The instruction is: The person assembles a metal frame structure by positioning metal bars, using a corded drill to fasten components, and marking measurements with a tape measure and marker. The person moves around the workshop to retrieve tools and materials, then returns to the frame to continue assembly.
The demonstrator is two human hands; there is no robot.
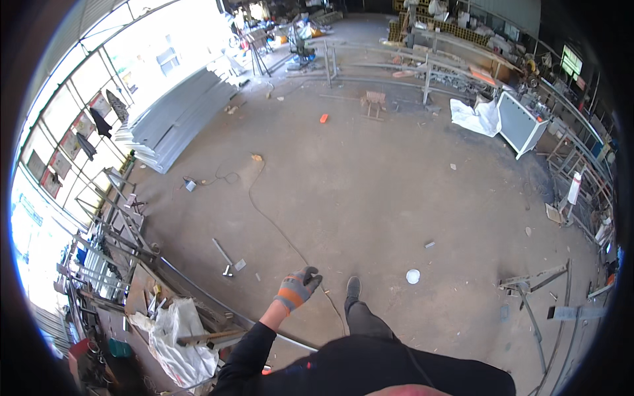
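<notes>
My left hand [298, 288], in a grey and orange work glove, hangs out in front of me above the floor. Its fingers bend loosely, with a small gap between thumb and forefinger, and I see nothing in them. A thin cable [278, 229] runs along the floor and passes behind the glove in the picture; the two do not seem to touch. To the left of the hand, a hammer-like tool with a long handle [222, 253] lies on the floor beside a small flat plate [240, 264]. My right hand is out of sight.
Stacked grey metal sheets [173, 112] stand at the far left. Metal frames and a workbench with white sheeting [181, 340] line the near left. Rails [380, 47] and a white cabinet [518, 125] stand farther off. A white disc [413, 276] lies to the right of my foot.
</notes>
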